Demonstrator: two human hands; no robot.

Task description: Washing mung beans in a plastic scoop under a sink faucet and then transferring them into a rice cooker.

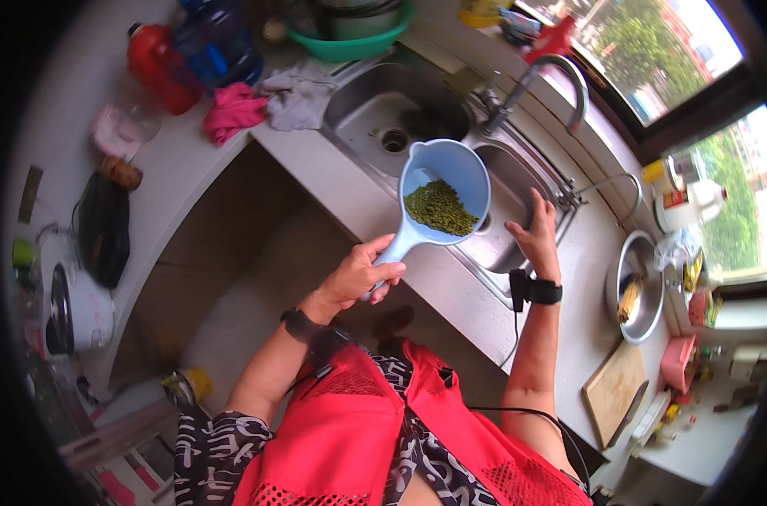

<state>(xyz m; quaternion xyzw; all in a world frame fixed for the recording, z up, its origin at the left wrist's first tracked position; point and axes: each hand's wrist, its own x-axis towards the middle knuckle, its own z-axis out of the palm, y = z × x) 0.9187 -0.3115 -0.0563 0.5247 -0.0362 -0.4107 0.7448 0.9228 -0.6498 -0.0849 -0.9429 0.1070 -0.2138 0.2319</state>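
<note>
My left hand (368, 271) grips the handle of a light blue plastic ladle-like scoop (478, 167) with a small pouring lip. Inside its bowl lies a heap of small green beans (440, 207), which look like mung beans. The scoop is held above the counter's front edge and the divider of a double stainless steel sink. My right hand (539, 237) hovers over the smaller sink basin (507, 183), fingers apart and holding nothing. In the larger basin (374, 114), a drain and a few green scraps show.
A curved faucet (529, 76) rises behind the basins. Pink (235, 112) and grey cloths (299, 95) lie left of the sink, near a green basin (358, 44). To the right are a steel bowl (613, 284), a wooden cutting board (614, 386) and a knife (630, 414).
</note>
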